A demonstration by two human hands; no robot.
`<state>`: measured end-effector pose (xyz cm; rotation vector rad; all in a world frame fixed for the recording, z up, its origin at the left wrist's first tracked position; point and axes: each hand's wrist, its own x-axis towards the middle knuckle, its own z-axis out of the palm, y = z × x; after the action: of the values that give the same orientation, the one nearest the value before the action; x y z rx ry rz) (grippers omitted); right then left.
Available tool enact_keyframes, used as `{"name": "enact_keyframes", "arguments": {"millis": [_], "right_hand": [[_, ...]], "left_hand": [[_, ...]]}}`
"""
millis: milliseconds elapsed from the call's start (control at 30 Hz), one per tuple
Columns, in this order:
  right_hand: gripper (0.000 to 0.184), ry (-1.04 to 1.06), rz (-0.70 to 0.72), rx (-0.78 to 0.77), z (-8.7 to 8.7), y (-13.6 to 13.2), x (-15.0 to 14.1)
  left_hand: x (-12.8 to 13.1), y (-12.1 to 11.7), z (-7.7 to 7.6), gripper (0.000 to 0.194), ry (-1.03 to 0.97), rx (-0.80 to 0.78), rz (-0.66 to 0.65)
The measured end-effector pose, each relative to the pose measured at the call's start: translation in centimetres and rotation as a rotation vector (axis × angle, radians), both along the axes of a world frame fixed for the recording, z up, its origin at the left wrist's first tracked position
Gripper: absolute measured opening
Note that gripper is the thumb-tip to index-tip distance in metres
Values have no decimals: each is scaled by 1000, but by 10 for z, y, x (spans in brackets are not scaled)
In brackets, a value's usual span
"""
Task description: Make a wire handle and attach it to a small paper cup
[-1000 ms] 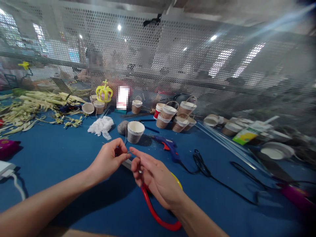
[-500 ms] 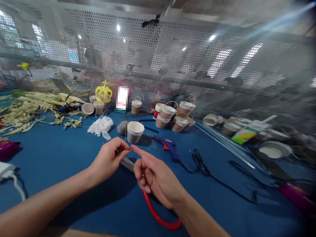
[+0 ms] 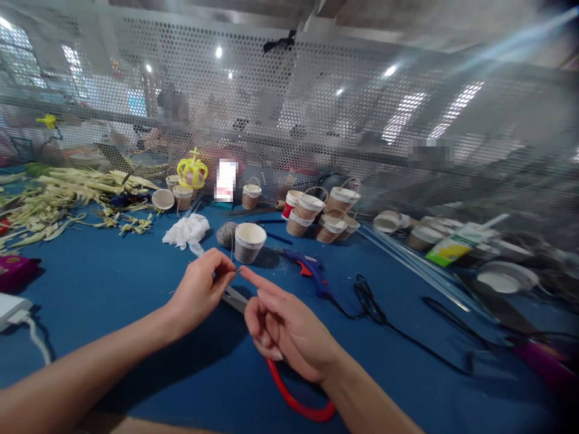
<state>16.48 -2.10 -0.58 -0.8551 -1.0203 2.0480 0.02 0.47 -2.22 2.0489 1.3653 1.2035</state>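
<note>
My left hand (image 3: 201,280) is closed in a pinch. A thin grey strand of yarn comes down from the ball of grey yarn (image 3: 226,235) to its fingertips. Beside it, my right hand (image 3: 289,331) has the index finger stretched toward the pinch, its tip at or very near the yarn end. The other fingers are loosely curled, with nothing visible in them. Scissors with red handles (image 3: 289,395) lie under my right hand, which hides their middle; part of the blade shows between the hands. A small paper cup (image 3: 250,243) wrapped in grey yarn stands just beyond.
A blue glue gun (image 3: 312,271) with a black cord lies to the right. Several wrapped cups (image 3: 298,223) stand farther back, near the perforated screen (image 3: 253,96). Crumpled white tissue (image 3: 186,231) and dried plant strips (image 3: 72,187) are on the left. Clear rods (image 3: 416,268) lie at right.
Both hands hold almost the same pose. The right index fingertip has shifted very slightly, and the view has moved a little.
</note>
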Motion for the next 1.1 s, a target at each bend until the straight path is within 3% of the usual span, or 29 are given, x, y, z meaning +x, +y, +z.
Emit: {"name": "enact_keyframes", "arguments": {"millis": [167, 400, 600, 700, 867, 1000, 1100], "right_hand": [[61, 81, 62, -27, 2, -1, 2], [49, 236, 93, -94, 2, 3, 7], [41, 167, 61, -44, 2, 2, 5], [34, 63, -38, -14, 0, 2, 1], [25, -208, -298, 174, -13, 5, -8], [24, -424, -360, 381, -15, 7, -6], [24, -516, -362, 515, -10, 7, -2]], "left_hand": [[1, 2, -7, 10, 88, 124, 28], [2, 1, -6, 8, 150, 233, 52], [-1, 1, -7, 11, 149, 264, 21], [0, 0, -7, 12, 139, 270, 29], [7, -5, -11, 16, 157, 269, -40], [9, -8, -9, 6, 156, 174, -89], [6, -9, 2, 9, 141, -14, -193]]}}
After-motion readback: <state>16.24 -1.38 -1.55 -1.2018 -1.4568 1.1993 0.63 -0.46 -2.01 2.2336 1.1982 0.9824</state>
